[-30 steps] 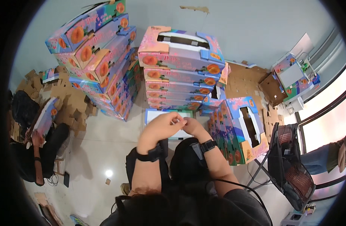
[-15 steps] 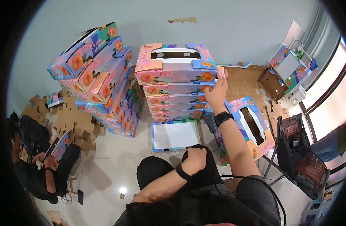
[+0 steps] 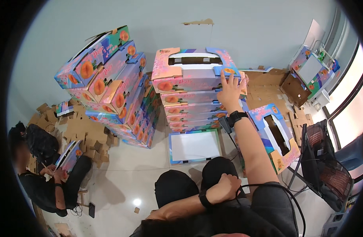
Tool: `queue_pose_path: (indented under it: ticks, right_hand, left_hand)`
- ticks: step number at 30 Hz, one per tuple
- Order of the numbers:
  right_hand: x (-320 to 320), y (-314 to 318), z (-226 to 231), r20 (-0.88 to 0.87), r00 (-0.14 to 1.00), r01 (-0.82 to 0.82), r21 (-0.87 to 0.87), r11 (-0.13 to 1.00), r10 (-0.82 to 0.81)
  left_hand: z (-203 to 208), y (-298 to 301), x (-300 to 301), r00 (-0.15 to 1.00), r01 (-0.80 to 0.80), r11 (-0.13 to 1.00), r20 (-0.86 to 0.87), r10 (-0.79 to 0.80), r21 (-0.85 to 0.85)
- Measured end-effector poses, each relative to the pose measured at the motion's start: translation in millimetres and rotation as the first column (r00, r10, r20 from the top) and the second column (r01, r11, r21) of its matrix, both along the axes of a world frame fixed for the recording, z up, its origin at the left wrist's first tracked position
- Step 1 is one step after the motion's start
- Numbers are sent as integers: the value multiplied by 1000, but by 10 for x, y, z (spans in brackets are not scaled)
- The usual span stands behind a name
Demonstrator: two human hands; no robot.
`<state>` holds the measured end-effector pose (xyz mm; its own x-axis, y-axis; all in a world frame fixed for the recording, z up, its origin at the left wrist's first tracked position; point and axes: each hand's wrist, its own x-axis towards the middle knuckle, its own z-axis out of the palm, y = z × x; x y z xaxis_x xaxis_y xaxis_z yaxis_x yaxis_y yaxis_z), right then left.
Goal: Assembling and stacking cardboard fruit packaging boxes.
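My right hand (image 3: 230, 94) reaches to the front right corner of the top printed carton (image 3: 189, 83), its fingers spread and laid against the corner. This carton is pink, purple and blue with orange fruit pictures, and a long slot opens in its top. Several similar cartons (image 3: 194, 108) are stacked beneath it. My left hand (image 3: 227, 186) is curled into a loose fist by my right knee, with nothing visible in it. In front of the stack, a flat piece with a white panel (image 3: 196, 146) and coloured edges lies on the floor.
Another printed carton (image 3: 290, 160) stands to the right, beside a black mesh chair (image 3: 321, 173). At the left rises a tall leaning stack of cartons (image 3: 110, 93). Brown cardboard (image 3: 83, 126) covers floor beyond it. A seated person (image 3: 43, 189) handles a printed carton at far left.
The view has shifted, moving the scene rightward. My right hand now lies flatter on the carton's corner, fingers spread. My left fist has slid right along my knee. The seated person's carton has tilted.
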<state>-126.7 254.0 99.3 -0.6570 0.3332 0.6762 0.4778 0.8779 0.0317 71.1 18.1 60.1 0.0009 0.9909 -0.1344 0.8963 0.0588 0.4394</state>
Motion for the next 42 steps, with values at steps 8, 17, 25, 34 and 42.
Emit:
queue_pose_path:
  ticks: [8,17,25,34,42]
  right_hand:
    - [-179,-23,-183,-95,994,55,-62,997,-61]
    - [-303,-33,-37,31,999,-18,-14,1000,18]
    - [-492,-91,33,245,958,106,190,976,-151]
    - [-731,-149,160,191,982,-26,130,991,1]
    - [-923,-20,140,346,935,13,170,985,-72]
  left_hand:
    - [83,17,-36,1000,-11,999,6,11,-49]
    - [139,33,-64,1000,-25,993,2,25,-117]
    - [123,4,-74,998,-13,996,56,18,-92]
    - [23,28,-246,944,192,981,270,-189,16]
    - [-730,23,136,69,129,983,987,-143,133]
